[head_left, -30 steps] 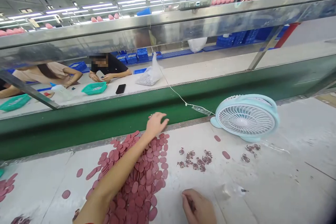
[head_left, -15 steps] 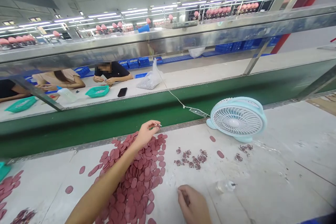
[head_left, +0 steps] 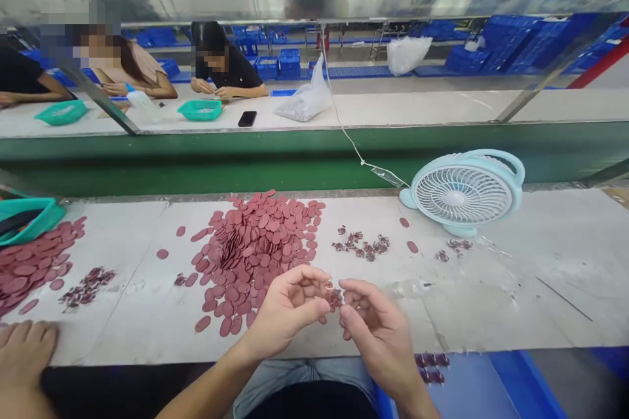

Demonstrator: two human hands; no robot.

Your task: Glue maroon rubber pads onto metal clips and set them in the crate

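The left hand [head_left: 295,311] pinches 1 small brown piece [head_left: 333,298] between thumb and fingertips, over the front edge of the tabletop [head_left: 491,324], near the middle. The right hand [head_left: 376,327] is half curled, its fingertips narrow and right beside that piece; whether they grip it too, I cannot tell. The handling of this piece looks to be midway, since it sits between the hands and has not been set down. What seems done is small: 2 short rows of brown pieces [head_left: 432,370] lie neatly below the front edge, right of the middle, by a blue box [head_left: 528,386]. Much appears left. A large heap of red ovals [head_left: 265,226] spreads from the far edge toward the front edge, left of the middle, and a loose cluster of brown bits [head_left: 368,247] lies to its right, nearer the far edge. A smaller cluster [head_left: 459,247] lies further toward the right edge, just in front of the fan [head_left: 464,193].
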